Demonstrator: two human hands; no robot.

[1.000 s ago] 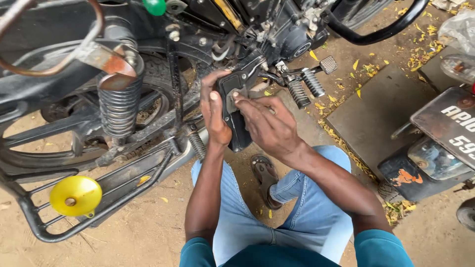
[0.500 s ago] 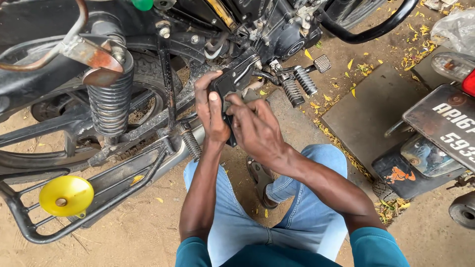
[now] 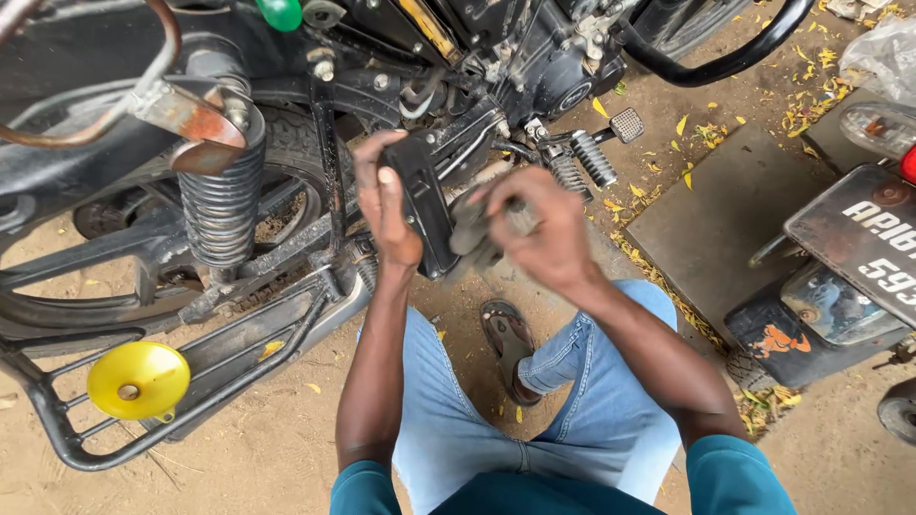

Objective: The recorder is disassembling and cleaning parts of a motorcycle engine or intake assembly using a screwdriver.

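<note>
floor: bare sandy dirt ground (image 3: 239,477), outdoors | litter: yellow fallen leaves (image 3: 811,105) scattered at upper right | slab: flat grey slab (image 3: 735,219) lying right of centre | neighbour: rear of a second vehicle (image 3: 840,286) at right edge (only its plate and lamp show) | light: soft daylight, no hard shadows

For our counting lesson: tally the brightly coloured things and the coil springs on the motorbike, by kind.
Yellow funnel: 1
Green knob: 1
Big coil spring: 1
Small ribbed footpegs: 2
Total: 5
</note>
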